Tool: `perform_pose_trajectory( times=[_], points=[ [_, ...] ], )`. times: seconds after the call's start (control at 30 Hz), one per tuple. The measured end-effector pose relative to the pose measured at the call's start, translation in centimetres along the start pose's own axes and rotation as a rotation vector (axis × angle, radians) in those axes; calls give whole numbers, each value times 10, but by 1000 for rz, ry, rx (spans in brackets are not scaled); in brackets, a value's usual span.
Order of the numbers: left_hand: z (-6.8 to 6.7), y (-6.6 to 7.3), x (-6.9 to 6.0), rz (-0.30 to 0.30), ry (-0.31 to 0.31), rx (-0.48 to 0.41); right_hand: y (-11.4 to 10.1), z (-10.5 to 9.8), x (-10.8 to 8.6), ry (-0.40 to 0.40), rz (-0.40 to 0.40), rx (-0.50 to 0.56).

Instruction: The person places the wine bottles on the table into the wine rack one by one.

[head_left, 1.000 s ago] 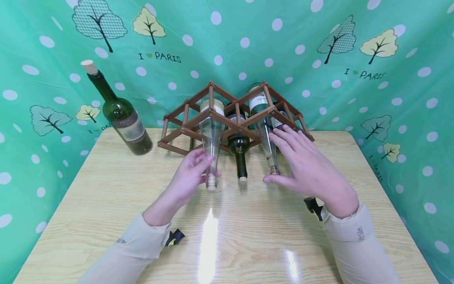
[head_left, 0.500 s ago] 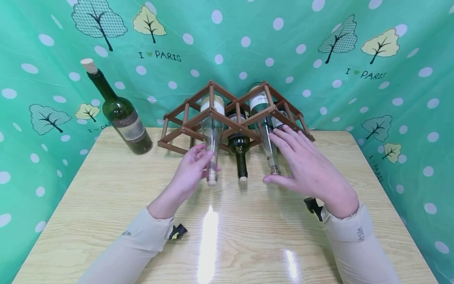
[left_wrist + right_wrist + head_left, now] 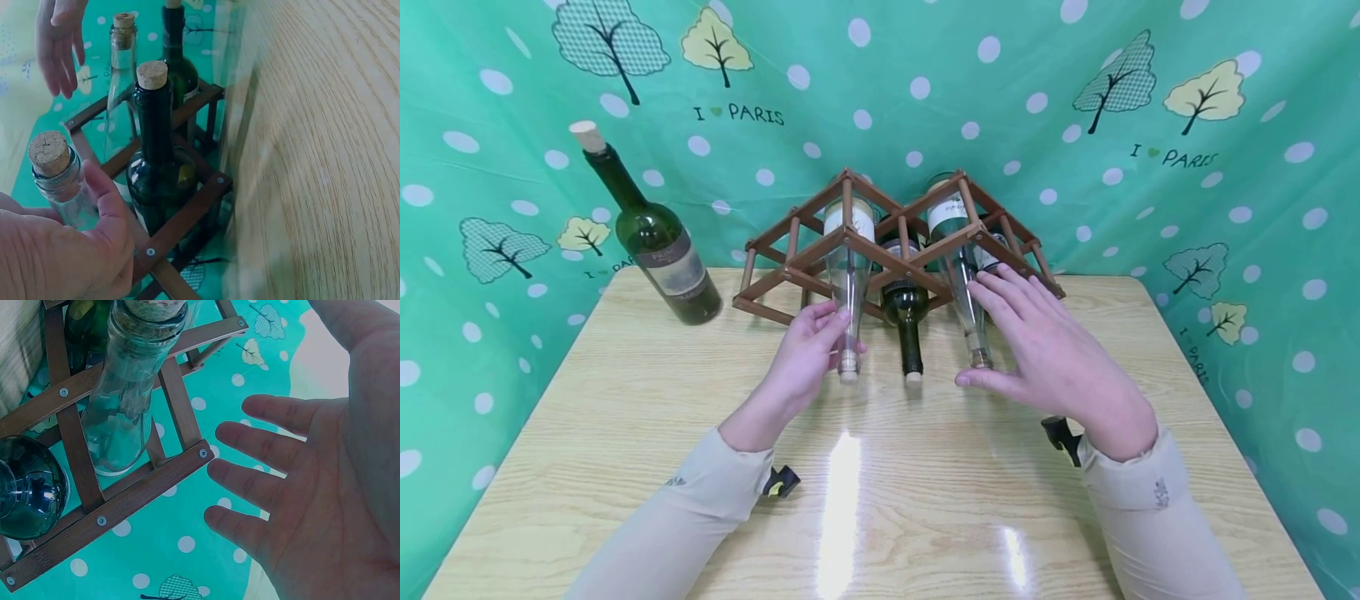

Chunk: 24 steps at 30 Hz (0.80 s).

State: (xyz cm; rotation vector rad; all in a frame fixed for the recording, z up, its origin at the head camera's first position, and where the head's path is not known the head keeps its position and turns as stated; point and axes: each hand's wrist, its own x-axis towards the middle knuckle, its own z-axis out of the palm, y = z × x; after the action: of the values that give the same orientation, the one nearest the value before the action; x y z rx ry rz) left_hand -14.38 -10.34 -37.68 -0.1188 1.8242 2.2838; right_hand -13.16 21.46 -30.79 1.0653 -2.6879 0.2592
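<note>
My left hand point(image 3: 797, 358) grips the neck of a clear corked wine bottle point(image 3: 850, 279). That bottle lies in the left upper slot of a brown wooden wine rack point(image 3: 816, 255), neck toward me. In the left wrist view its cork point(image 3: 50, 153) pokes out past my thumb. My right hand point(image 3: 1045, 358) hovers beside a second clear bottle point(image 3: 967, 312) in the right upper slot. The right wrist view shows those fingers straight and apart from the glass. A dark green corked bottle point(image 3: 910, 342) lies between the two clear ones, lower in the rack.
A green corked wine bottle point(image 3: 673, 267) stands upright on the wooden table point(image 3: 625, 417), left of the rack. Partly hidden behind my right fingers, another labelled bottle point(image 3: 991, 248) lies in the rack. A green polka-dot cloth point(image 3: 917, 87) hangs behind.
My left hand and the clear bottle have moved away from me, so the bottle sits deeper in the rack. My right hand has stayed in place.
</note>
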Motion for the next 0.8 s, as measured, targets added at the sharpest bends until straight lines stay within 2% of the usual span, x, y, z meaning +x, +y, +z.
perform_pose_trajectory(
  times=[0.57, 0.7, 0.8],
  points=[
    [-4, -3, 4, 12, 6, 51, -1, 2, -1, -15, 21, 4],
    [-5, -2, 2, 20, 19, 101, -1, 2, -1, -15, 20, 4],
    [-6, -1, -2, 39, 41, 191, -1, 2, -1, -12, 17, 2]
  ],
)
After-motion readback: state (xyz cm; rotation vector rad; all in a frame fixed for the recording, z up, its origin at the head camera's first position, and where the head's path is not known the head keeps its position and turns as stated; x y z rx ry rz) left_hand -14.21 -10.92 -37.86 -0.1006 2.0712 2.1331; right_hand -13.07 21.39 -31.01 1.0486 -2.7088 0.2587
